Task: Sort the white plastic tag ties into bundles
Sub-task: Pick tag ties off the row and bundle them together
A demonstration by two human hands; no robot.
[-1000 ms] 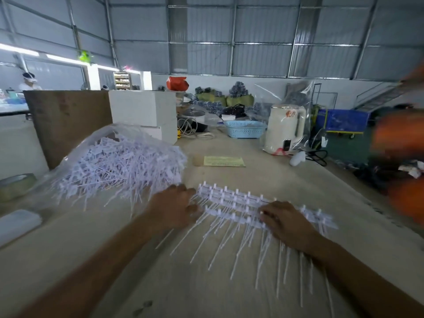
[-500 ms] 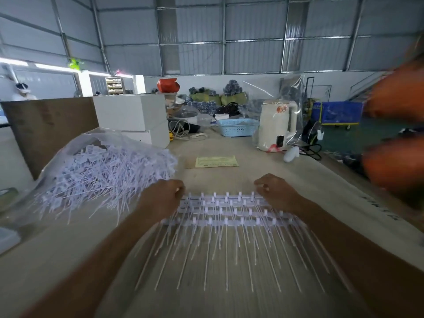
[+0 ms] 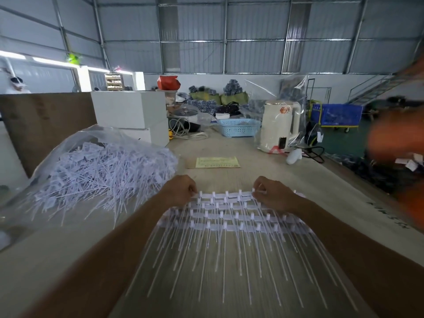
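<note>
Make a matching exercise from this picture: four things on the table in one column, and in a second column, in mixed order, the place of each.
Things:
1. laid-out tag ties
2. loose heap of tag ties
3. blue basket
4. yellow paper

Places:
A. far end of the table, left of the white kettle
B. in a clear plastic bag, at the left
C. flat on the table, just beyond the hands
D. between the left hand and the right hand, in rows

Pairs: 1-D, 2-B, 3-A, 4-C
</note>
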